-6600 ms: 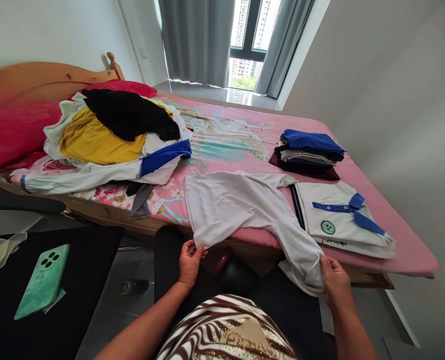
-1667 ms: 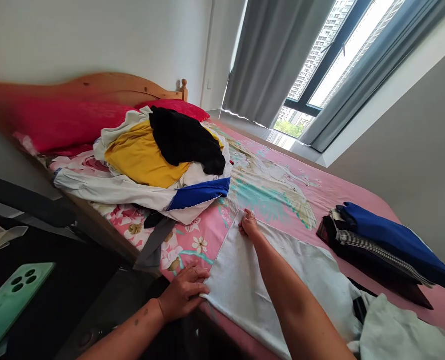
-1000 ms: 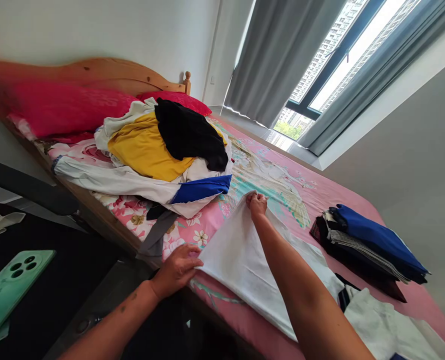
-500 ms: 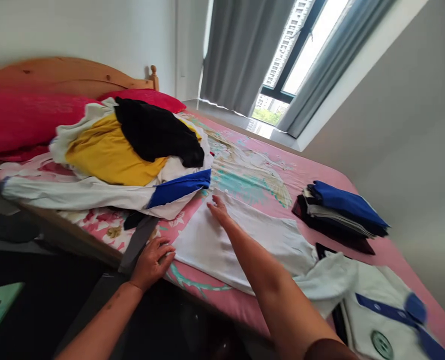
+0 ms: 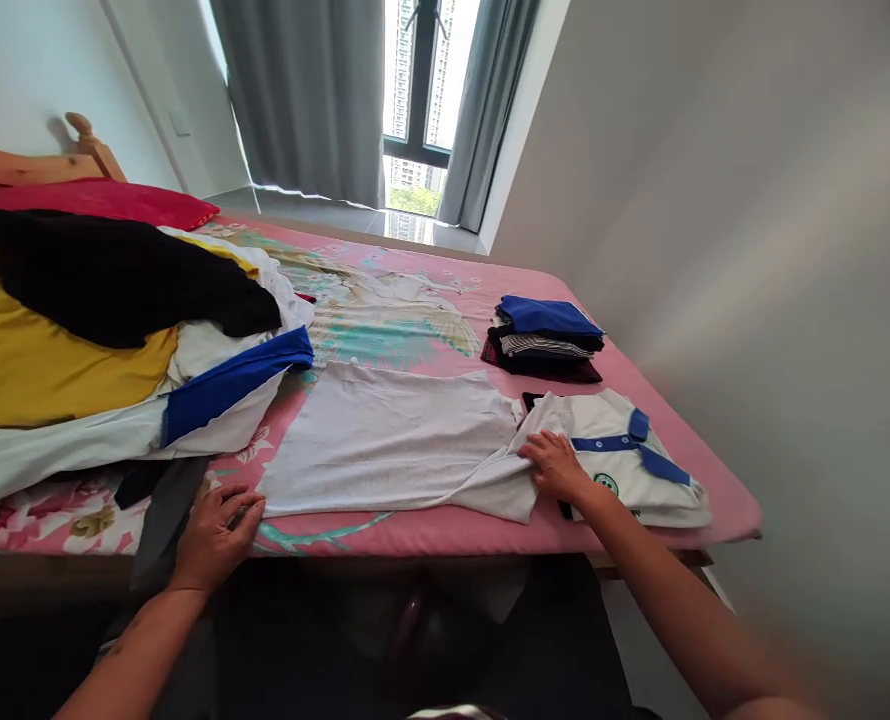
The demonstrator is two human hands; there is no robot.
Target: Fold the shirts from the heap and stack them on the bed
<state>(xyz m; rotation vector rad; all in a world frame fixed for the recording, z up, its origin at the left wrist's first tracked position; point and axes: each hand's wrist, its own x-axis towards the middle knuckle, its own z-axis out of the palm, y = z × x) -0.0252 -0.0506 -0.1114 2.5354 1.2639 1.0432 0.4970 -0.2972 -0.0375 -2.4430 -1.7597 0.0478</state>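
A white T-shirt point(image 5: 392, 440) lies spread on the near side of the bed, with creases towards its right end. My left hand point(image 5: 218, 535) is at its lower left corner, thumb and fingertips closed on the hem. At the right end, my right hand point(image 5: 554, 465) rests on the shirt with fingers stretched over the cloth. Just beyond that hand is a folded white polo shirt point(image 5: 602, 410) with a blue collar and placket and a round green badge; the hand and forearm cover part of it.
Left, a heap holds a black garment point(image 5: 130, 275), a yellow garment point(image 5: 55, 360) and a white garment with a blue panel point(image 5: 235, 385). Behind the polo is a folded clothes stack point(image 5: 542, 340). The pink bedsheet point(image 5: 445, 535) ends at the bed's near edge; a wall point(image 5: 700, 300) stands right.
My right hand has moved from the T-shirt's left end to its right end, flattening the bunched part there. My left hand stays at the lower left corner. The view has turned right.
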